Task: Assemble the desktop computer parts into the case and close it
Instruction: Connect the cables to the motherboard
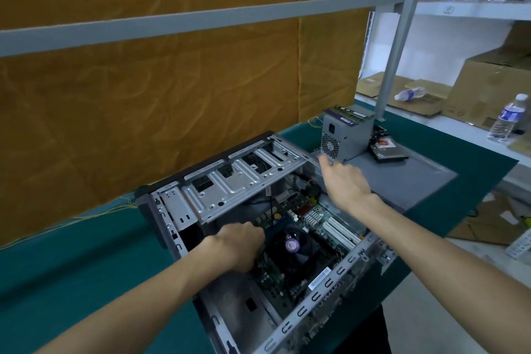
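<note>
An open grey computer case (230, 181) lies on its side on the green table, its motherboard and black CPU fan (293, 244) showing. My left hand (238, 247) is inside the case left of the fan, fingers curled down onto the board; what they hold is hidden. My right hand (344, 181) stretches out with straight fingers past the case's far corner, just short of the grey power supply (344, 138). A RAM stick (349, 115) lies on top of the power supply. A hard drive (388, 151) rests just right of it on the grey side panel (416, 178).
A grey shelf post (399, 37) rises behind the power supply. Shelves at right carry cardboard boxes (488, 89) and water bottles (507, 118). An orange-brown cloth (172, 95) hangs behind the table. The green table surface (86, 267) spreads left of the case.
</note>
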A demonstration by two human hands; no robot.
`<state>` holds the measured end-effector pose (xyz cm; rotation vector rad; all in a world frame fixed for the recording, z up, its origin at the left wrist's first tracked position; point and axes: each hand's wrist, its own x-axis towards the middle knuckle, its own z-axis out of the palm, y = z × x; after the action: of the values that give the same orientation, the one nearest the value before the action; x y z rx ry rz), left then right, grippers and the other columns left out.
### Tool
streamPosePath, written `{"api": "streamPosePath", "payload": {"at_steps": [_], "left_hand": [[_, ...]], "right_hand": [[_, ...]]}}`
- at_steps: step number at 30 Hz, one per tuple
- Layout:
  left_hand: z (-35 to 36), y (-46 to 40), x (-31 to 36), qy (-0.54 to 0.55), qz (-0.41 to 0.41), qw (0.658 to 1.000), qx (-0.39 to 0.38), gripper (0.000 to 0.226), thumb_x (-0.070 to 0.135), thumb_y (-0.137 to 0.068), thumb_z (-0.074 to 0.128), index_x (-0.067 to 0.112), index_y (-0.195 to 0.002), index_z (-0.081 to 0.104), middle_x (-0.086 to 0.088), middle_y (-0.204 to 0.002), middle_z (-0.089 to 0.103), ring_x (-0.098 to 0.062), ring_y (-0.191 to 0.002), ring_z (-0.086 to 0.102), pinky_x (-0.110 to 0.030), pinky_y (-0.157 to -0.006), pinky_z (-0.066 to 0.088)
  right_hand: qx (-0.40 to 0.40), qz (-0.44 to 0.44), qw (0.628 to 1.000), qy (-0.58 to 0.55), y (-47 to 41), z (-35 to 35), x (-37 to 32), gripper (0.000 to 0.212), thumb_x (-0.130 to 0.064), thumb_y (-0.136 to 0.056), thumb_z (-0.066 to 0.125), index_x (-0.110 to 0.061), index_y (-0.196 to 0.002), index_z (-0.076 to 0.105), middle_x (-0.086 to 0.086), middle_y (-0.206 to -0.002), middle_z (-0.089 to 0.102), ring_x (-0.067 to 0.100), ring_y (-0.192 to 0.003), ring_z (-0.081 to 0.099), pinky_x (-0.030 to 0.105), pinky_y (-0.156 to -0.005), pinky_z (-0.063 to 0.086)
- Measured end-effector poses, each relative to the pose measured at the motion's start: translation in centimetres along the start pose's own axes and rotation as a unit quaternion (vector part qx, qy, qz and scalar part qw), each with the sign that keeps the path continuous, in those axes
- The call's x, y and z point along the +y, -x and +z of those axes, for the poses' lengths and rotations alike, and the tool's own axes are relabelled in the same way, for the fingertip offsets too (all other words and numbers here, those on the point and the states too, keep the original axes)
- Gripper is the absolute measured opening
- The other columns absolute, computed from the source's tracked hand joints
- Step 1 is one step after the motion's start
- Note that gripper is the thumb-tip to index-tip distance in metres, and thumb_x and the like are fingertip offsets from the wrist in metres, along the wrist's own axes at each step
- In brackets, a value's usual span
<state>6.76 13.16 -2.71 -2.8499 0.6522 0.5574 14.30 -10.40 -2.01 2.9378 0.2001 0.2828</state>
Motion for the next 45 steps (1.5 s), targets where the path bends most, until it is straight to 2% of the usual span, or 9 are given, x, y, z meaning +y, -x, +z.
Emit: {"api": "streamPosePath", "payload": {"at_steps": [5,9,14,18,26,32,39,42,45], "left_hand": [[-0.9,0.8,-2.5,0.068,-0.040,0.927,0.368,0.028,0.019,-0.098,0.053,0.021,-0.125,0.061,0.000,-0.122,0.061,-0.023,-0.112,0.053,-0.037,-0.093,0.050],[0.6,-0.7,-4.8,0.052,-0.084,0.953,0.287,0.050,0.042,-0.106,0.042,0.031,-0.153,0.030,0.000,-0.151,0.037,-0.028,-0.138,0.034,-0.041,-0.114,0.032],[1.2,-1.5,-6.3,-0.010,-0.030,0.964,0.263,0.055,0.049,-0.108,0.029,0.041,-0.160,0.016,0.002,-0.163,0.027,-0.032,-0.142,0.030,-0.046,-0.113,0.034],[0.2,-2.2,-7.3,-0.004,0.027,0.968,0.250,0.056,0.055,-0.106,0.025,0.045,-0.160,0.014,0.010,-0.166,0.020,-0.026,-0.146,0.024,-0.043,-0.115,0.031],[-0.1,-2.2,-8.6,0.112,0.025,0.966,0.232,0.063,0.063,-0.102,0.033,0.039,-0.160,0.023,0.010,-0.168,0.019,-0.017,-0.153,0.020,-0.041,-0.121,0.021],[0.2,-2.4,-8.8,0.096,0.029,0.966,0.237,0.062,0.062,-0.102,0.016,0.043,-0.161,0.014,0.013,-0.169,0.008,-0.011,-0.156,0.010,-0.036,-0.123,0.016],[-1.2,-2.9,-8.5,0.138,0.075,0.963,0.221,0.057,0.056,-0.105,0.032,0.043,-0.159,0.022,0.016,-0.168,0.010,-0.008,-0.155,0.011,-0.036,-0.127,0.014],[-1.0,-2.5,-8.5,0.207,0.066,0.945,0.244,0.051,0.047,-0.103,0.051,0.038,-0.153,0.042,0.013,-0.164,0.029,-0.012,-0.150,0.030,-0.042,-0.122,0.028],[-0.5,-2.2,-8.8,0.238,0.058,0.927,0.284,0.038,0.039,-0.102,0.058,0.031,-0.138,0.061,0.011,-0.152,0.049,-0.013,-0.137,0.048,-0.042,-0.113,0.041]], "right_hand": [[-0.007,0.022,1.000,-0.019,0.1,-0.3,-0.2,0.061,0.009,-0.083,0.061,-0.008,-0.136,0.035,0.014,-0.101,0.067,0.032,-0.075,0.062,0.039,-0.059,0.039],[-0.009,0.033,0.999,-0.028,0.4,-0.6,-0.3,0.059,0.013,-0.083,0.057,-0.009,-0.135,0.037,0.013,-0.099,0.067,0.031,-0.074,0.060,0.040,-0.059,0.040],[-0.024,0.052,0.998,-0.033,1.9,-0.9,0.3,0.060,0.013,-0.085,0.054,-0.008,-0.138,0.034,0.010,-0.095,0.067,0.029,-0.075,0.060,0.039,-0.059,0.041],[-0.040,0.088,0.995,-0.034,4.3,-1.2,0.7,0.067,0.015,-0.084,0.055,-0.004,-0.143,0.031,0.008,-0.089,0.057,0.027,-0.072,0.052,0.037,-0.061,0.040],[-0.087,0.125,0.988,-0.021,2.3,-2.5,-1.1,0.074,-0.012,-0.092,0.067,0.002,-0.149,0.023,0.024,-0.132,0.045,0.038,-0.113,0.058,0.035,-0.072,0.040],[-0.064,0.096,0.993,0.018,0.5,-1.2,-0.6,0.069,0.013,-0.087,0.054,0.006,-0.150,0.026,0.021,-0.114,0.069,0.037,-0.101,0.069,0.036,-0.065,0.043],[-0.099,0.133,0.986,0.036,3.9,-2.1,-1.0,0.080,0.010,-0.089,0.055,0.012,-0.156,0.010,0.020,-0.127,0.062,0.033,-0.109,0.066,0.036,-0.073,0.047],[-0.016,0.001,0.993,0.114,6.2,-3.0,-3.4,0.062,-0.001,-0.078,0.064,0.005,-0.137,0.044,0.020,-0.121,0.054,0.034,-0.107,0.055,0.040,-0.090,0.046],[0.026,-0.197,0.977,-0.081,6.9,-2.5,-6.7,0.015,-0.020,-0.091,0.063,-0.010,-0.102,0.064,0.010,-0.097,0.064,0.031,-0.089,0.063,0.042,-0.079,0.052]]}}
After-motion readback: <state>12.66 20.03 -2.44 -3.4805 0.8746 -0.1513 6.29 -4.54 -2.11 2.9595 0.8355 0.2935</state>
